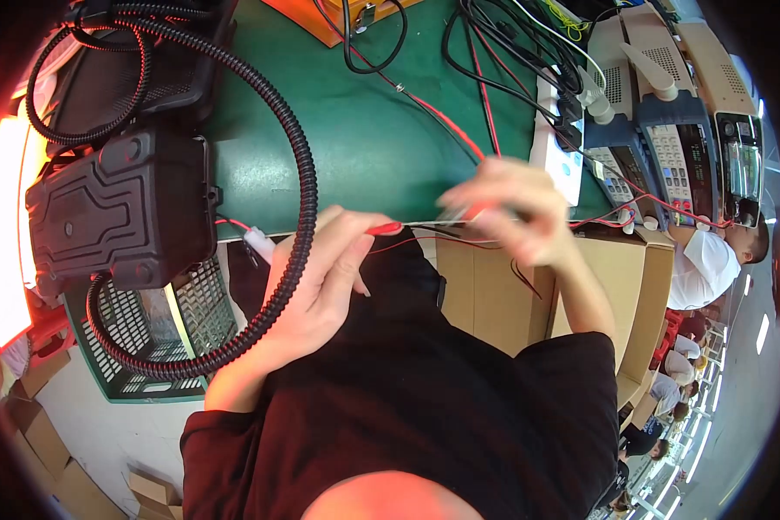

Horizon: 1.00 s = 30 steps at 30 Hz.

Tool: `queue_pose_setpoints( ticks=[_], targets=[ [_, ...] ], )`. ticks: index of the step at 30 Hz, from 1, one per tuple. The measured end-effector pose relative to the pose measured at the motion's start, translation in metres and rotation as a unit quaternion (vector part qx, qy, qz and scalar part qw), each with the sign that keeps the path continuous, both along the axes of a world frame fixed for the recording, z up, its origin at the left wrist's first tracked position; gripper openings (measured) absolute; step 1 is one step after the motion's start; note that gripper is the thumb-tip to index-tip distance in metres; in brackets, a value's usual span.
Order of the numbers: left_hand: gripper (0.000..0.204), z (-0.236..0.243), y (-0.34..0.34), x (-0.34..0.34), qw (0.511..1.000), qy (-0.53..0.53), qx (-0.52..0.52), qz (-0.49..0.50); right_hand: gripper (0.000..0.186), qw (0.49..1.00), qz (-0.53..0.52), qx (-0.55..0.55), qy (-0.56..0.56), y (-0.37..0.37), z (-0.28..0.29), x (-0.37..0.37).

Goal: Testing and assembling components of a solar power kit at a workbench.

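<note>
At the table's near edge my left hand (312, 286) is closed in a pinch on a slim red insulated lead end (385, 229). A white connector (258, 243) with a red wire lies against that hand, on the side of a black ribbed plastic case (126, 208). A black corrugated tube (302, 165) loops from the case across my left wrist. My right hand (516, 208) is smeared by motion; a red test lead (474, 211) shows between its bent fingers. Thin red and black wires (459, 238) run below both hands.
The green table mat (321, 113) carries an orange box (308, 17), tangled black cables (494, 43) and a white power strip (546, 139). Bench instruments (667, 130) line the right. A green basket (139, 381) and cardboard box (602, 286) flank me. People sit far right.
</note>
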State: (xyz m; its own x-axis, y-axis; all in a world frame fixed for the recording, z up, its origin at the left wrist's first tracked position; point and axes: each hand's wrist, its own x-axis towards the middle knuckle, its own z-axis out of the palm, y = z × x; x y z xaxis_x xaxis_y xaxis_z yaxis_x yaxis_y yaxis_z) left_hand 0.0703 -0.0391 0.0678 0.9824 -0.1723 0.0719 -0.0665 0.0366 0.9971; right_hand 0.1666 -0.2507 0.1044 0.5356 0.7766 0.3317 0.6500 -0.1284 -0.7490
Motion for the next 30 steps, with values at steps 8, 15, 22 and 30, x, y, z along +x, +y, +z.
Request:
queue_pose_setpoints(
  ticks=[8,15,22,30],
  targets=[
    [0.027,0.002,-0.01,0.002,0.992,-0.036,0.092,0.08,0.023,0.986,-0.046,-0.065,0.146,0.029,0.017,-0.002],
    [0.023,-0.009,0.001,0.0,0.994,0.068,-0.07,0.046,0.052,0.982,-0.026,-0.18,-0.046,0.035,0.015,0.0],
    [0.015,-0.013,0.003,0.005,0.998,0.023,-0.048,0.045,0.022,0.991,-0.025,-0.126,-0.036,0.04,0.004,0.003],
    [0.013,-0.01,0.002,0.006,0.998,0.032,-0.033,0.049,0.017,0.996,-0.012,-0.082,0.025,0.039,0.004,0.006]
  ],
)
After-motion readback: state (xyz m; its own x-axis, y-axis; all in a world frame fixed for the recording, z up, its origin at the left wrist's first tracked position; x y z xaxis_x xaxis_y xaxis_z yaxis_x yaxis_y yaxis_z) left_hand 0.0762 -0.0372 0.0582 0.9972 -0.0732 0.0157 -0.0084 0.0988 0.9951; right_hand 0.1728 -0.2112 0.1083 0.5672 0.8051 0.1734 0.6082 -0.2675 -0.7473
